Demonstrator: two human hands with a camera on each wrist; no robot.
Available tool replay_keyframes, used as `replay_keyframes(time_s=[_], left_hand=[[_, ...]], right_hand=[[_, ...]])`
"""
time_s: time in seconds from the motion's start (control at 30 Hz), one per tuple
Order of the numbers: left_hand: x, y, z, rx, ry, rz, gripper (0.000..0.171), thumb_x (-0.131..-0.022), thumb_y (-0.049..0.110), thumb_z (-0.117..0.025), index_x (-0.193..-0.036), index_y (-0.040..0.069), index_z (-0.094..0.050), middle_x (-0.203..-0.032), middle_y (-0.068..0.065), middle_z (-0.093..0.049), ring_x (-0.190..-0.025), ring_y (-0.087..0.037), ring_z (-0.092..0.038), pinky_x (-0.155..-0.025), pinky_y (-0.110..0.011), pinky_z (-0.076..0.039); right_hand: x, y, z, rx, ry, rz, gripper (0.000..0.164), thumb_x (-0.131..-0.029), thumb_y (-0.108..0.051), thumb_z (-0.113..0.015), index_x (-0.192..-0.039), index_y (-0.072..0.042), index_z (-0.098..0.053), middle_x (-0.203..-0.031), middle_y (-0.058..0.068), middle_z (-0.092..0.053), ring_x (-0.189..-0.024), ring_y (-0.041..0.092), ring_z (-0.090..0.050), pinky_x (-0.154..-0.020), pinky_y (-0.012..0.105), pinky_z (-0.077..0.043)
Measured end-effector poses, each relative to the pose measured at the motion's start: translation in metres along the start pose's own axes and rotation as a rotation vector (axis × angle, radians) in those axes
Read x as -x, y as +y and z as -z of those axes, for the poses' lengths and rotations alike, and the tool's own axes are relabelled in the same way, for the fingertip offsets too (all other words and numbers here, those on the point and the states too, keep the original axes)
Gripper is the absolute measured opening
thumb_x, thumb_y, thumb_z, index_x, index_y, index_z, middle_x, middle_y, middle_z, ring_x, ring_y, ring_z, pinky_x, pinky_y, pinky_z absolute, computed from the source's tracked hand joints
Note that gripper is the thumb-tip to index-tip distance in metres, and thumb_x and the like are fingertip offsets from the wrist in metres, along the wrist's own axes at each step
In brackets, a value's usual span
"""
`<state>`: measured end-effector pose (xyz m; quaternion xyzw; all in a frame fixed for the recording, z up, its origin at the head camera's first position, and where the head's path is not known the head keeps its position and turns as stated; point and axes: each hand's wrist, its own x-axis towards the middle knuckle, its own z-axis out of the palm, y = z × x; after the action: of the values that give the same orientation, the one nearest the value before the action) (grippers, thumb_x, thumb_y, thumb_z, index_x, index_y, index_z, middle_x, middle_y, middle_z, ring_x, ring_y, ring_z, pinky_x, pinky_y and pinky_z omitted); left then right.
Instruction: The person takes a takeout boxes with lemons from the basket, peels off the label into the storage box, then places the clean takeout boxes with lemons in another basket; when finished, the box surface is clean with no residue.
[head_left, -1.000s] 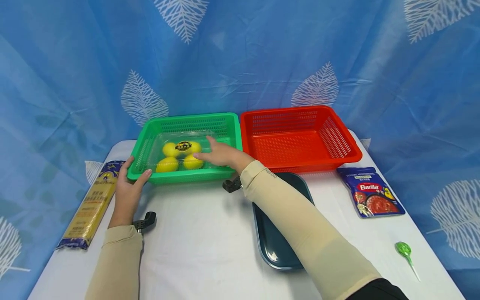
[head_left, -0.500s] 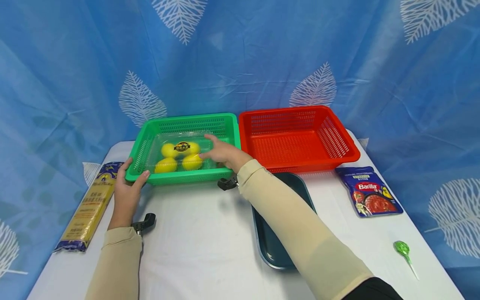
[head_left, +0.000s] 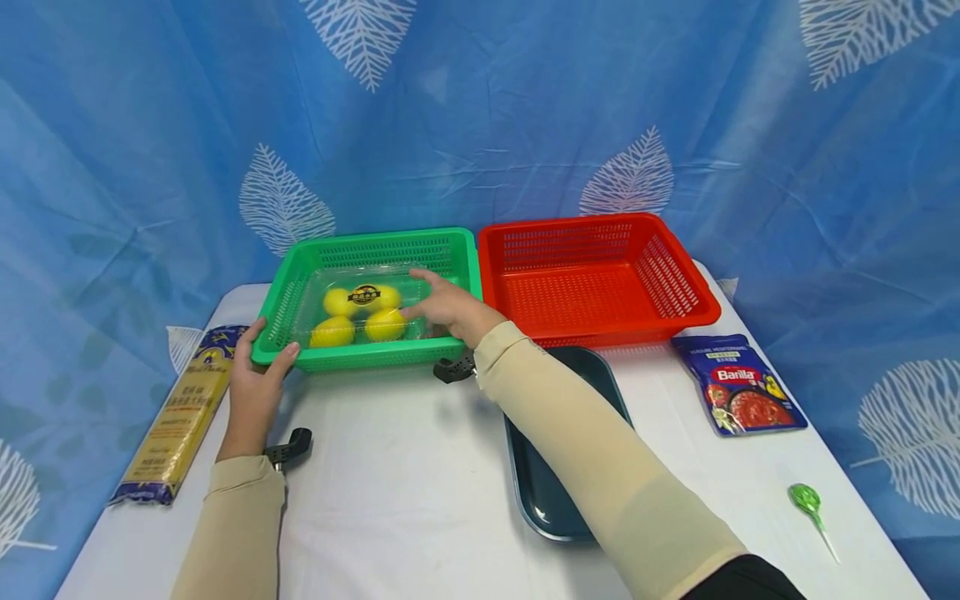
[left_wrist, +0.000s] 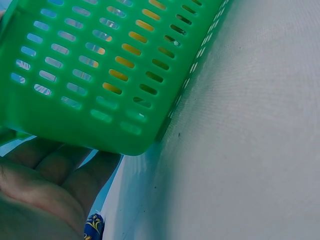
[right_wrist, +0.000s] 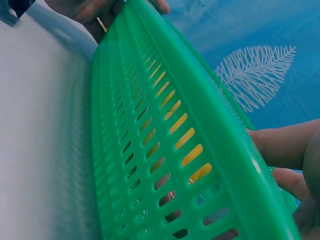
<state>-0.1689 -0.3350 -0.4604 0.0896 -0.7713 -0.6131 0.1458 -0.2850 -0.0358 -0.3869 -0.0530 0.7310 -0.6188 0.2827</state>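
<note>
A clear plastic box of lemons (head_left: 364,312), with a black label on its lid, lies inside the green basket (head_left: 390,358) at the back left of the table. My left hand (head_left: 253,387) grips the basket's front left corner, thumb over the rim; in the left wrist view its fingers (left_wrist: 95,172) lie against the outside. My right hand (head_left: 453,310) reaches over the front rim and holds the right end of the lemon box. Its thumb and index finger spread over the lid. The lower fingers are mostly hidden behind the basket wall, with skin showing through the slots.
A red basket (head_left: 693,321) stands right against the green one. A dark blue tray (head_left: 551,500) lies under my right forearm. Along the left edge is a spaghetti pack (head_left: 180,417). On the right lie a Barilla sauce pouch (head_left: 738,387) and a green lollipop (head_left: 806,498).
My right hand has shifted slightly to the right along the lid of the lemon box, then stayed there. The left hand keeps its grip; box and basket look unmoved.
</note>
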Motion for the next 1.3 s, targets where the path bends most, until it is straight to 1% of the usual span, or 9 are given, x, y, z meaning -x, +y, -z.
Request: replay_keyframes(time_s=[0.2,0.3,0.37,0.43,0.53,0.6,0.67,0.9,1.3], left_hand=[[0.0008,-0.0009,0.0011,0.006,0.007,0.000,0.078,-0.104,0.034,-0.068,-0.168,0.030,-0.023,-0.169,-0.014,-0.024,-0.151,-0.030,-0.032,-0.106,-0.019,-0.043],[0.0015,-0.0004,0.0013,0.009,0.010,0.000,0.077,-0.105,0.034,-0.068,-0.168,0.030,-0.024,-0.169,-0.015,-0.025,-0.150,-0.030,-0.032,-0.105,-0.018,-0.043],[0.0017,-0.0002,0.0017,0.015,0.008,-0.003,0.077,-0.105,0.034,-0.068,-0.168,0.030,-0.024,-0.168,-0.015,-0.025,-0.150,-0.030,-0.032,-0.105,-0.018,-0.044],[0.0017,0.0004,0.0020,0.014,0.007,-0.004,0.077,-0.105,0.034,-0.068,-0.168,0.030,-0.024,-0.168,-0.016,-0.025,-0.150,-0.030,-0.033,-0.105,-0.018,-0.044],[0.0018,0.0016,0.0018,0.019,0.002,-0.004,0.078,-0.105,0.034,-0.068,-0.168,0.029,-0.023,-0.168,-0.016,-0.026,-0.149,-0.030,-0.033,-0.106,-0.019,-0.043],[0.0020,0.0026,0.0012,0.021,0.002,-0.003,0.077,-0.105,0.034,-0.068,-0.168,0.029,-0.023,-0.168,-0.016,-0.026,-0.149,-0.030,-0.034,-0.107,-0.020,-0.043],[0.0022,0.0032,0.0008,0.025,0.000,-0.004,0.077,-0.105,0.034,-0.067,-0.168,0.028,-0.023,-0.168,-0.017,-0.025,-0.149,-0.030,-0.034,-0.106,-0.020,-0.043],[0.0021,0.0014,0.0013,0.033,-0.013,-0.009,0.078,-0.105,0.033,-0.067,-0.168,0.028,-0.022,-0.169,-0.016,-0.024,-0.150,-0.030,-0.032,-0.106,-0.019,-0.043],[0.0032,0.0001,0.0006,0.051,-0.018,-0.009,0.079,-0.105,0.032,-0.068,-0.168,0.028,-0.023,-0.169,-0.017,-0.024,-0.150,-0.031,-0.033,-0.105,-0.018,-0.044]], right_hand=[[-0.0005,0.0011,-0.0031,-0.007,0.025,0.028,0.082,-0.099,-0.005,-0.074,-0.166,-0.031,-0.035,-0.169,0.013,-0.027,-0.067,0.028,-0.052,-0.083,0.048,-0.061],[-0.0008,0.0011,-0.0047,0.021,0.053,0.053,0.079,-0.099,-0.006,-0.074,-0.165,-0.030,-0.038,-0.171,0.010,-0.024,-0.103,0.030,-0.059,-0.084,0.046,-0.060],[-0.0008,0.0006,-0.0058,0.044,0.073,0.065,0.078,-0.099,-0.007,-0.074,-0.164,-0.030,-0.040,-0.170,0.008,-0.025,-0.129,0.031,-0.051,-0.091,0.046,-0.058],[-0.0006,-0.0001,-0.0067,0.052,0.085,0.070,0.076,-0.099,-0.008,-0.074,-0.164,-0.030,-0.040,-0.170,0.007,-0.026,-0.135,0.033,-0.047,-0.092,0.046,-0.057],[0.0001,-0.0011,-0.0074,0.016,0.087,0.065,0.075,-0.100,-0.007,-0.073,-0.163,-0.031,-0.041,-0.167,0.011,-0.032,-0.097,0.032,-0.064,-0.088,0.048,-0.060],[0.0004,-0.0016,-0.0074,-0.026,0.080,0.058,0.075,-0.101,-0.006,-0.072,-0.164,-0.031,-0.041,-0.162,0.015,-0.039,-0.065,0.028,-0.058,-0.077,0.046,-0.063],[0.0005,-0.0019,-0.0073,-0.066,0.071,0.053,0.074,-0.101,-0.005,-0.071,-0.164,-0.030,-0.041,-0.156,0.018,-0.045,-0.051,0.024,-0.048,-0.072,0.045,-0.064],[0.0015,-0.0026,-0.0059,-0.129,0.065,0.042,0.073,-0.102,-0.002,-0.069,-0.164,-0.027,-0.040,-0.146,0.020,-0.054,-0.045,0.020,-0.043,-0.073,0.045,-0.064],[0.0058,-0.0029,-0.0045,-0.196,0.082,0.044,0.071,-0.102,0.000,-0.066,-0.164,-0.024,-0.041,-0.163,0.021,-0.035,-0.043,0.020,-0.040,-0.073,0.046,-0.064]])
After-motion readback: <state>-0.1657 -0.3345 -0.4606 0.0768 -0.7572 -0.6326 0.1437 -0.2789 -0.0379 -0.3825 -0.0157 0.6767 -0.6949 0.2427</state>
